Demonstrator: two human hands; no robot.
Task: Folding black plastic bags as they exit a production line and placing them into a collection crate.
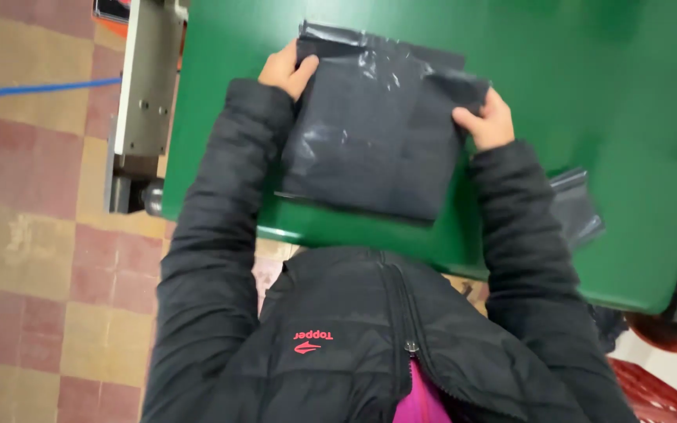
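Green table [589, 94]: black bag [370, 133] pinched between both hands' fingers [303, 70].

A green table [605, 102] carries a flat black plastic bag [370, 133] and another crumpled bag [577, 207] near its edge.

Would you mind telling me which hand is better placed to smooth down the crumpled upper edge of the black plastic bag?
Probably the right hand: it pinches the black plastic bag beside its crumpled corner. The left hand grips a flatter edge.
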